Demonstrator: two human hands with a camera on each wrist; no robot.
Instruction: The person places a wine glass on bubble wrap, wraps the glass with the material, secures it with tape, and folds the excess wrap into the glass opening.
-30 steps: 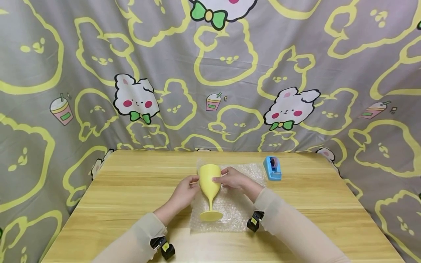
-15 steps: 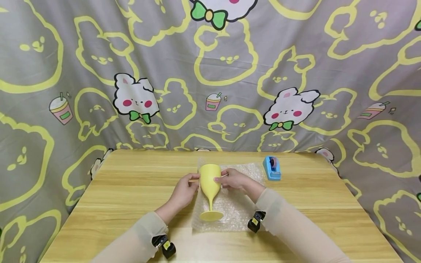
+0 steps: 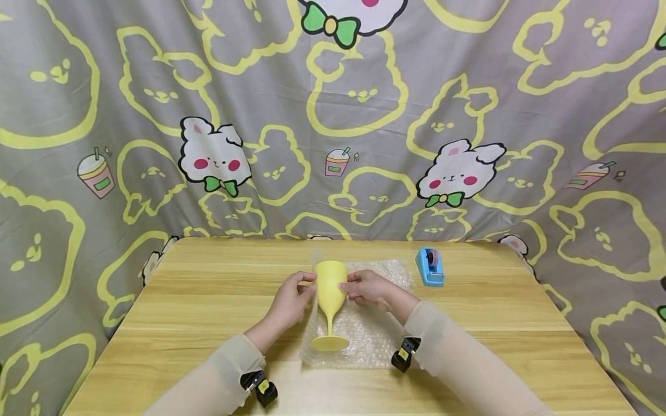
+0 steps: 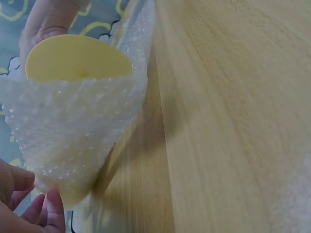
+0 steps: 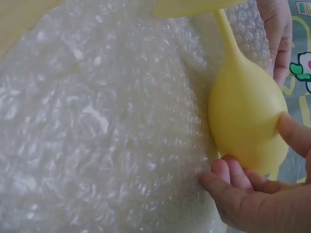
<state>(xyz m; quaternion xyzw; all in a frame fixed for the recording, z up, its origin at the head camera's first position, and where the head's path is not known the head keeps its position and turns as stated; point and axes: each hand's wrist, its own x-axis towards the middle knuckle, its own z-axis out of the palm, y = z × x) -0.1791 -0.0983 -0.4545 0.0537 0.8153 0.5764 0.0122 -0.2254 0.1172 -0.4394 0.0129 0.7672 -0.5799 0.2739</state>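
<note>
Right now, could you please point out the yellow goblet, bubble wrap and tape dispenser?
Yellow goblet (image 3: 329, 285): head view, bowl.
Bubble wrap (image 5: 97, 121): right wrist view, bubbled surface.
Tape dispenser (image 3: 429, 272): head view, blue body.

Left grip (image 3: 289, 297) and right grip (image 3: 372, 287) pinch, forearms (image 3: 465, 355) slanting inward.

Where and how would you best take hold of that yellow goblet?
I'd probably grip the yellow goblet by its cup part, coming from the right, where the right hand holds it. The cup part is broad and rounded, the stem thin, and bubble wrap rises along the left side.
</note>
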